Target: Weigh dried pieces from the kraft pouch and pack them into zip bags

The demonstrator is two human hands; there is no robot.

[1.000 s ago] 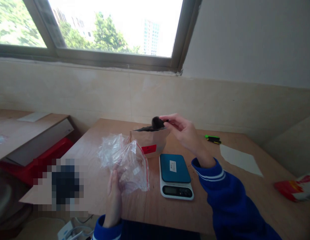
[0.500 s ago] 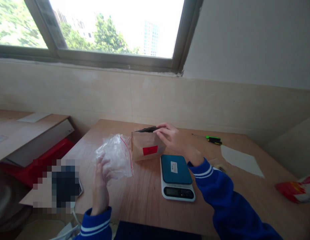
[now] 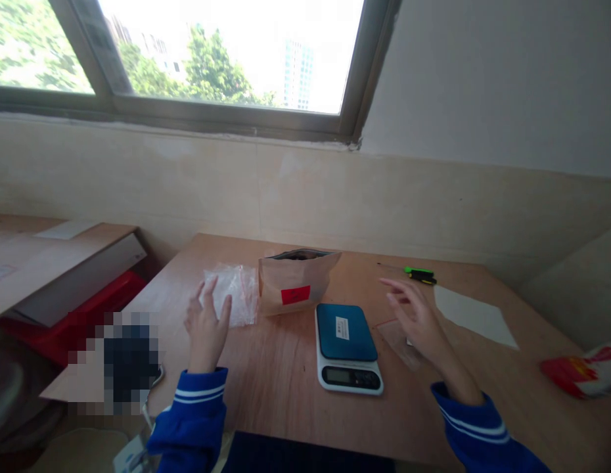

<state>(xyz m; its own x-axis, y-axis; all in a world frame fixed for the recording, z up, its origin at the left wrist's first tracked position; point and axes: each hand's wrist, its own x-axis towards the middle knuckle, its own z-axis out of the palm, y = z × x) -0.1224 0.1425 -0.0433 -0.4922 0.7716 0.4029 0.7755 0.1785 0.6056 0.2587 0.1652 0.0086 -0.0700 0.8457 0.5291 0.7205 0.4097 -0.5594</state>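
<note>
My left hand (image 3: 207, 332) is open, fingers spread, above the near edge of a clear plastic zip bag (image 3: 241, 302) that lies flat on the table. To the right of that bag a brown paper pouch (image 3: 273, 279) with a red label stands upright, its top gaping. In front of the pouch sits a digital kitchen scale (image 3: 352, 348) with a blue top and nothing on it. My right hand (image 3: 416, 322) hovers right of the scale, fingers loosely apart and holding nothing. Partly beneath it lies a smaller clear zip bag (image 3: 397, 341); its contents are mostly hidden.
Two screwdrivers (image 3: 420, 274), green and black-yellow, lie at the back right beside a white paper sheet (image 3: 475, 315). A red and white packet (image 3: 579, 374) is at the right edge. On the left are a blurred dark object (image 3: 128, 361) and a second table (image 3: 64, 263).
My right hand has left the pouch's top and moved right, past the scale. The large clear bag has come down flat from my left hand, which is now open.
</note>
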